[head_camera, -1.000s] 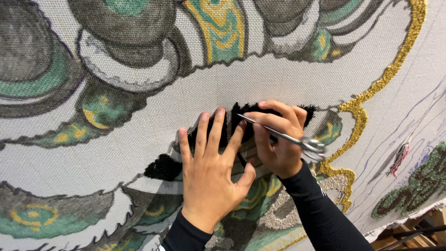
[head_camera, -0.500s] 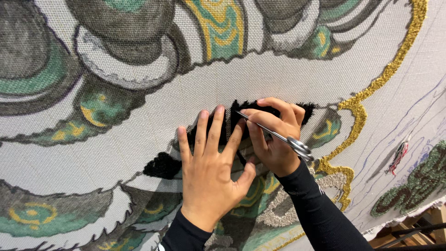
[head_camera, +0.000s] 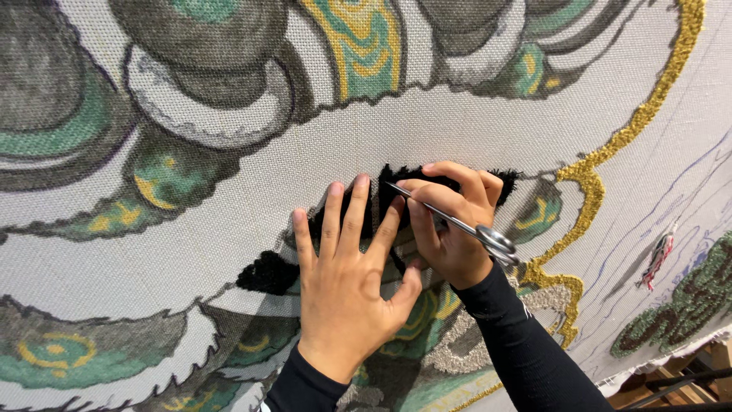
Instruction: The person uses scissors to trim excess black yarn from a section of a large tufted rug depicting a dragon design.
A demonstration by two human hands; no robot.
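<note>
Against the stretched canvas, printed with grey, green and yellow shapes, both hands work at a patch of black tufts. The left hand lies flat and open on the cloth, fingers spread and pointing up, their tips at the lower edge of the tufts and the thumb out toward the right wrist. The right hand is curled closed around a pair of small silver scissors; the points lie at the tufts, just above the left index finger, and the ring handles stick out past the heel of the hand to the lower right. Whether the blades are parted I cannot tell. A second, smaller black tuft sits to the left of the left hand, apart from the main patch. A gold tufted line curves down the right side of the canvas, well clear of the hands. Compared with half a second ago, the left hand has kept its place and spread, while the scissors' handles sit slightly lower and closer to the right wrist, with the tips at much the same spot; a second ago the handles stood a little farther out to the right.
</note>
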